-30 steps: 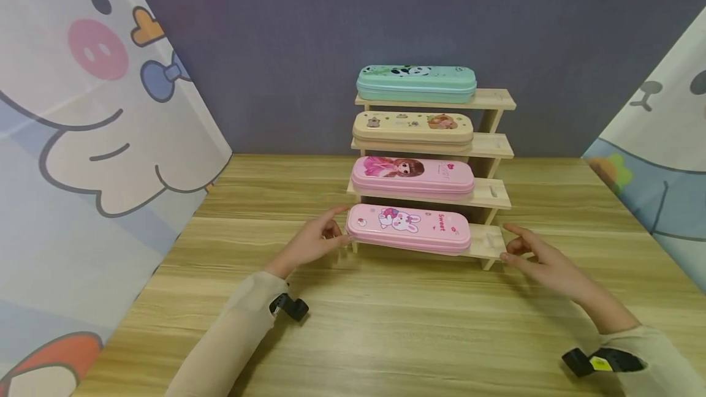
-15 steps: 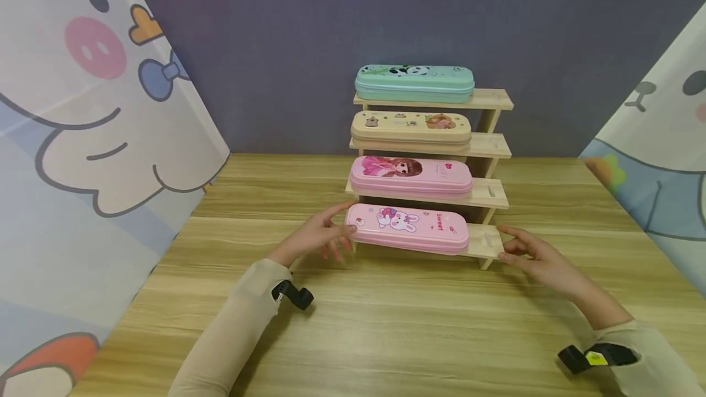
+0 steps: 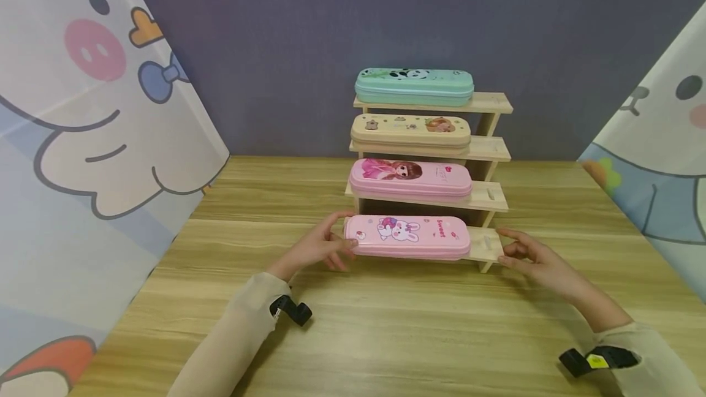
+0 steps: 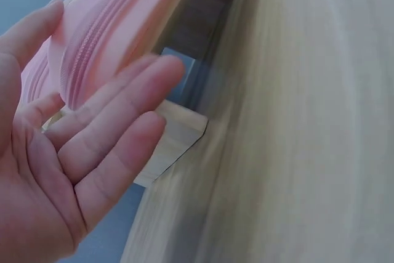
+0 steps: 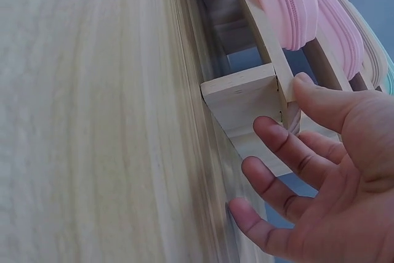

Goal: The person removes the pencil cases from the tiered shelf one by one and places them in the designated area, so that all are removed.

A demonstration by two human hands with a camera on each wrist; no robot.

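Pink, with a white rabbit and the word "Sweet" printed on its lid, the rabbit case [image 3: 407,236] lies lengthwise on the nearest and lowest shelf of a pale wooden rack [image 3: 487,244], ending short of the shelf's right edge. At its left end is the person's left hand [image 3: 314,247]; the grip pinches that end, thumb at the near corner and index finger at the far one, while the other fingers stretch free below the case.

The right hand [image 3: 543,265] is at the right end of the same shelf. Its grip holds the board between thumb and index finger, with the remaining fingers loosely bent and touching nothing.

Behind the rabbit case, one to a shelf, lie a pink doll case [image 3: 410,177], a cream case [image 3: 410,132] and, farthest and highest, a mint case [image 3: 413,86] with pandas. All four are toward the left of their shelves. The rack stands on a wood-grained tabletop [image 3: 386,329] before a dark grey wall [image 3: 276,48]. Cartoon-printed panels flank the scene, a left panel [image 3: 160,158] and a right panel [image 3: 656,139].
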